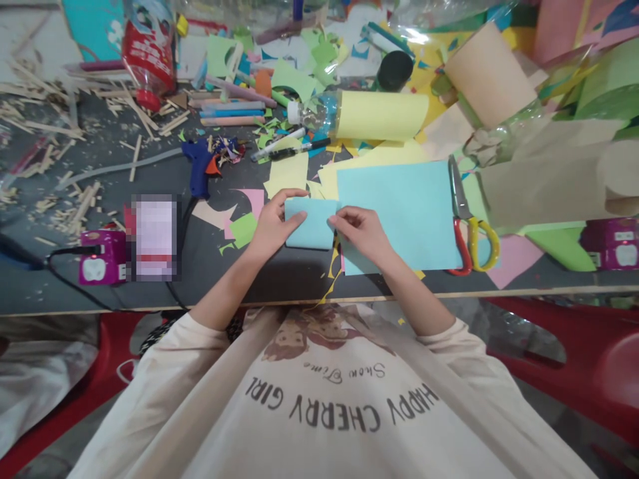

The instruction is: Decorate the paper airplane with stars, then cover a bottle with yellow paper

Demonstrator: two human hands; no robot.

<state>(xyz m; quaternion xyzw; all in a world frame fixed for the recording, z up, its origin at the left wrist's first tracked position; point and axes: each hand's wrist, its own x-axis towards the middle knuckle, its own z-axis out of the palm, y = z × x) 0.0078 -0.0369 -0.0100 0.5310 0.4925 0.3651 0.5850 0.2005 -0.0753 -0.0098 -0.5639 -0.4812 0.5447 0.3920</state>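
Note:
A small light-blue paper piece lies on the dark table near its front edge. My left hand grips its left side, thumb on top and fingers curled round the upper edge. My right hand pinches its right edge with bent fingers. Just to the right lies a larger light-blue sheet, partly under my right hand. Thin yellow paper strips trail below the small piece toward the table edge.
Scissors with red and yellow handles lie right of the big sheet. A blue glue gun, pens, a bottle wrapped in yellow paper, coloured scraps and wood sticks crowd the table. A purple power strip sits left.

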